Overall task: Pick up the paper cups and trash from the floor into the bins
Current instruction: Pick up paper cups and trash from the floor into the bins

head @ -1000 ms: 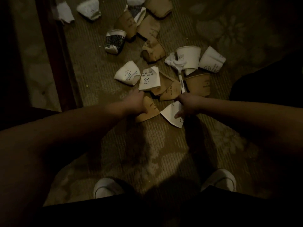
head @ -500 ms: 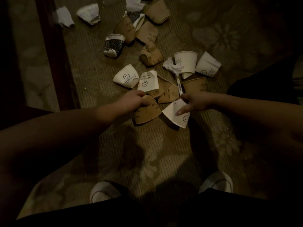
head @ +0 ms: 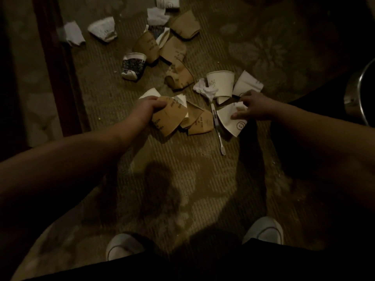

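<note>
Both cups are off the carpet now: my left hand (head: 145, 110) has its grip closed round the flattened brown cup (head: 168, 120), my right hand (head: 254, 107) pinches the white smiley cup (head: 233, 120). The metal bin (head: 359, 94) waits at right; plenty of litter remains.

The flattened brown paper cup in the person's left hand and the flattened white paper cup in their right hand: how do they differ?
The flattened brown paper cup is kraft brown with printed words; the flattened white paper cup bears a smiley face. The left hand grips the brown one from above; the right hand pinches the white one's edge. Both are crushed flat.
</note>
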